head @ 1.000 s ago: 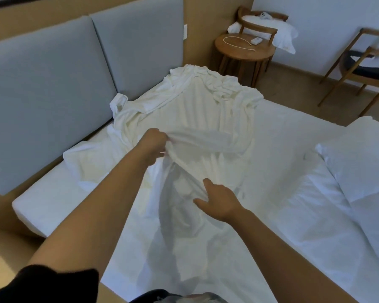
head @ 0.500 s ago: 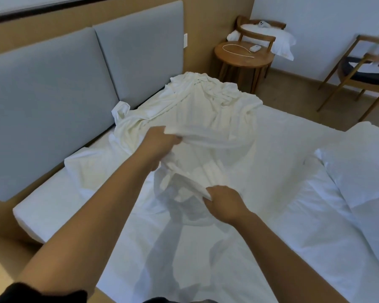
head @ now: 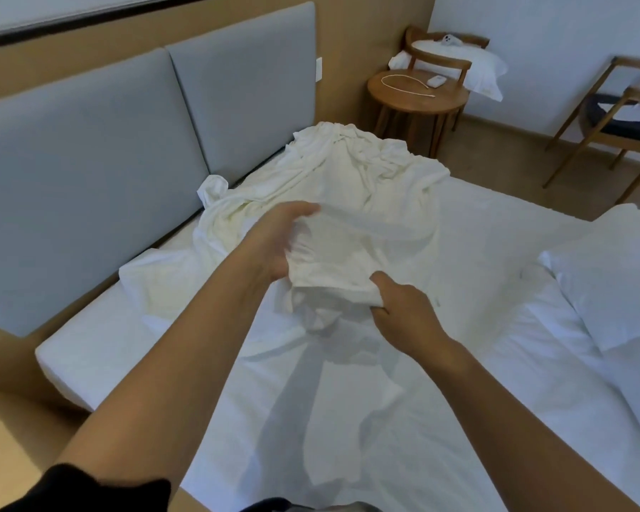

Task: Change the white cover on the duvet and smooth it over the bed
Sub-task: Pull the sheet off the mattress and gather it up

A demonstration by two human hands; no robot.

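A crumpled white cover (head: 351,186) lies across the bed (head: 496,234), stretching from the grey headboard side toward me. Its near part is lifted off the mattress and bunched between my hands. My left hand (head: 278,242) grips a gathered fold at the upper left of the bunch. My right hand (head: 403,308) pinches the lower edge of the same bunch, fingers curled into the cloth. The white duvet (head: 625,290) lies folded at the right edge of the bed.
Grey padded headboard panels (head: 134,142) run along the left. A round wooden side table (head: 414,94) with a cable stands past the bed's far corner, a wooden chair with white linen (head: 470,64) behind it. Another wooden chair (head: 614,116) stands at far right.
My right hand went from lying open on the cover to pinching its edge. Both hands have drawn closer together and gathered more cloth into a bunch above the mattress.
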